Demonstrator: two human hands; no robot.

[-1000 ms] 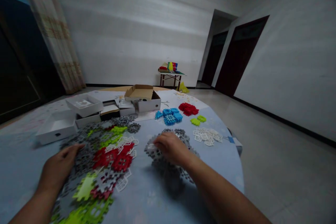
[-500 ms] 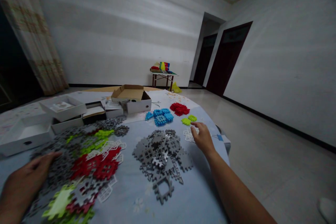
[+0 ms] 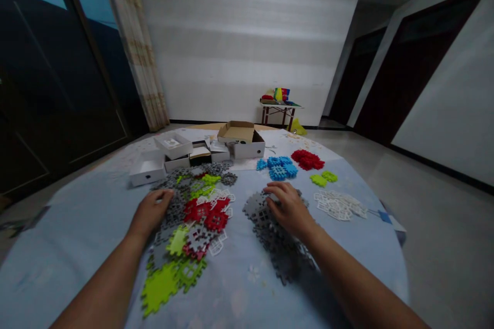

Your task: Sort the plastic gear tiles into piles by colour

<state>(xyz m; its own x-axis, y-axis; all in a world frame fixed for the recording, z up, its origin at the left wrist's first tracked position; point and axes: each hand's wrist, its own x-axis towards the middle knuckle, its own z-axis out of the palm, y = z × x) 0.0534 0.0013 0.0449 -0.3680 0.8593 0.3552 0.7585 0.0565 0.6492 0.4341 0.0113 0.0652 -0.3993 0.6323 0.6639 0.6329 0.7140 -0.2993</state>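
Observation:
My left hand is at the left edge of a mixed pile, its fingers loosely bent beside the grey interlocking plastic pieces, with nothing visible in it. Red pieces, lime-green pieces and white lattice pieces lie to its right and nearer me. Over a separate heap of grey toothed pieces hovers my right hand, fingers apart, holding nothing that I can see. Its forearm and palm cover part of that heap; whether the fingertips touch the pieces, I cannot tell.
Beyond the right hand lie blue pieces, red pieces, two lime-green pieces and white lattice pieces. Open boxes stand at the back of the round cloth-covered table. A small side table is farther off.
The view has swung left. My right hand has moved from beside the white and lime-green pieces back over the grey heap. My left hand stays by the mixed pile.

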